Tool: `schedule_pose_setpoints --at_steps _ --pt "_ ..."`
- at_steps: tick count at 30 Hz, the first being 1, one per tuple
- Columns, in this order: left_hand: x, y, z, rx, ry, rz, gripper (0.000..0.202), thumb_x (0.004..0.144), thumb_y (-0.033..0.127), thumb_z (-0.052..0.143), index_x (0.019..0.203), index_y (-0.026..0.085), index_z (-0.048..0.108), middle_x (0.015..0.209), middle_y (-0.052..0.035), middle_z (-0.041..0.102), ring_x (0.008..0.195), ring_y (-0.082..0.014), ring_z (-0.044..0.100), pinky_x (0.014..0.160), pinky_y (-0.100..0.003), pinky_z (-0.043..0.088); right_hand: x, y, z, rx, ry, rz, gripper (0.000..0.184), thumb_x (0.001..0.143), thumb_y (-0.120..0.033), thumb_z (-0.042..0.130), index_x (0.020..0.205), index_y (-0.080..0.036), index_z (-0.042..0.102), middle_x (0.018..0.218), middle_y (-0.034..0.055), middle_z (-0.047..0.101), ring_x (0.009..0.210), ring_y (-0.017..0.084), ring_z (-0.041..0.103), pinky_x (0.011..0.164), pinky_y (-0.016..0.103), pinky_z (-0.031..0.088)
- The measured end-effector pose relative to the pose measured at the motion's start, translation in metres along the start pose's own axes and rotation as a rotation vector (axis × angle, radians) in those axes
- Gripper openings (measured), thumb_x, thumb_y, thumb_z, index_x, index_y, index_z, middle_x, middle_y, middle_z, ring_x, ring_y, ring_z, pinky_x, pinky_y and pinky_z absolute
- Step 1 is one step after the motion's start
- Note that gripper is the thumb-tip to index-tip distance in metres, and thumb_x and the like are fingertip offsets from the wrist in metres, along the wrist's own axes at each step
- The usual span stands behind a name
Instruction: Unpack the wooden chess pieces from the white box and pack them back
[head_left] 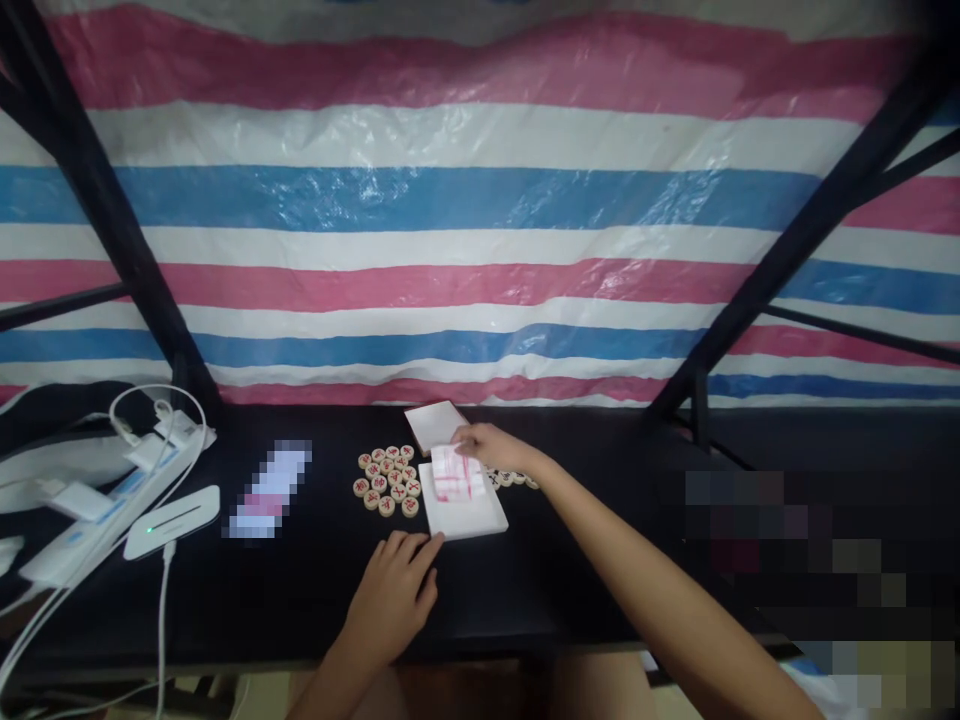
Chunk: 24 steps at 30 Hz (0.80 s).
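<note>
My right hand (487, 440) pinches the far edge of a folded white sheet printed with pink lines (459, 474). Beneath that sheet lies a shallow white box (469, 520), on the black table. Behind it is a white panel with a reddish edge (435, 424), perhaps the box's lid. My left hand (397, 590) rests open on the table, its fingertips by the box's near left corner; whether they touch it I cannot tell. Chinese chess pieces with red characters (386, 480) lie grouped left of the box. Pieces with black characters (514, 479) are partly hidden behind my right wrist.
A blurred-out phone-like object (270, 490) lies left of the pieces. Farther left are a white power strip (112, 510) with plugs and cables, and a white device (172, 522) with a green light. Black frame bars (135, 260) and a striped plastic sheet (450, 200) stand behind the table.
</note>
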<state>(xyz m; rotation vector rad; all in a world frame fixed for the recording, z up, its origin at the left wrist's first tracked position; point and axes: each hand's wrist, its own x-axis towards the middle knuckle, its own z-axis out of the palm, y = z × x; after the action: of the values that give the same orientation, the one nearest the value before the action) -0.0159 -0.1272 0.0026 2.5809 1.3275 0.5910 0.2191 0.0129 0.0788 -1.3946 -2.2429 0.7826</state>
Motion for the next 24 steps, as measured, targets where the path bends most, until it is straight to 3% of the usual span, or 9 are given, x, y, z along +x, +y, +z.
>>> schedule_pose_setpoints --at_steps 2,6,8,15,20,24 --pt "0.001 0.0 0.0 0.007 -0.011 -0.01 0.047 0.087 0.02 0.045 0.132 0.031 0.049 0.114 -0.0064 0.062 0.101 -0.025 0.054 0.086 -0.043 0.045 -0.004 0.001 0.01 -0.05 -0.029 0.005 0.019 0.082 -0.021 0.052 0.09 -0.017 0.069 0.08 0.0025 0.068 0.074 0.016 0.06 0.072 0.025 0.044" --pt "0.003 -0.002 0.002 0.027 -0.034 -0.016 0.048 0.086 0.018 0.044 0.132 0.03 0.049 0.115 -0.0065 0.062 0.102 -0.0255 0.053 0.088 -0.045 0.045 -0.012 0.003 0.016 -0.113 0.247 -0.04 0.02 0.083 -0.019 0.054 0.096 -0.019 0.068 0.094 0.005 0.068 0.088 0.017 0.061 0.082 0.026 0.044" --pt "0.004 -0.002 0.003 0.036 -0.036 -0.009 0.048 0.085 0.017 0.045 0.131 0.029 0.05 0.115 -0.0069 0.062 0.101 -0.0254 0.054 0.088 -0.044 0.045 -0.021 0.001 0.018 -0.155 0.321 -0.049 0.021 0.086 -0.019 0.05 0.098 -0.02 0.067 0.095 0.0051 0.068 0.09 0.017 0.061 0.083 0.027 0.043" --pt "0.003 0.004 -0.005 0.043 0.005 0.024 0.046 0.087 0.014 0.045 0.131 0.026 0.05 0.111 -0.0053 0.062 0.1 -0.022 0.053 0.085 -0.039 0.047 -0.064 -0.015 0.056 -0.411 0.244 -0.217 0.023 0.093 -0.03 0.046 0.095 -0.019 0.067 0.094 0.0067 0.068 0.095 0.02 0.059 0.091 0.035 0.041" --pt "0.002 0.009 -0.011 0.025 0.024 0.029 0.042 0.086 0.015 0.047 0.127 0.026 0.052 0.108 -0.0052 0.062 0.099 -0.0203 0.053 0.086 -0.037 0.046 -0.087 -0.004 0.088 -0.446 0.36 -0.284 0.023 0.094 -0.03 0.046 0.098 -0.02 0.067 0.102 0.007 0.068 0.101 0.021 0.058 0.1 0.041 0.035" --pt "0.001 0.011 -0.013 0.012 0.031 0.025 0.042 0.085 0.016 0.049 0.125 0.026 0.054 0.105 -0.0047 0.063 0.098 -0.0198 0.054 0.088 -0.036 0.046 -0.092 0.001 0.096 -0.418 0.406 -0.283 0.024 0.093 -0.032 0.048 0.103 -0.02 0.066 0.104 0.0077 0.067 0.105 0.022 0.056 0.103 0.044 0.032"
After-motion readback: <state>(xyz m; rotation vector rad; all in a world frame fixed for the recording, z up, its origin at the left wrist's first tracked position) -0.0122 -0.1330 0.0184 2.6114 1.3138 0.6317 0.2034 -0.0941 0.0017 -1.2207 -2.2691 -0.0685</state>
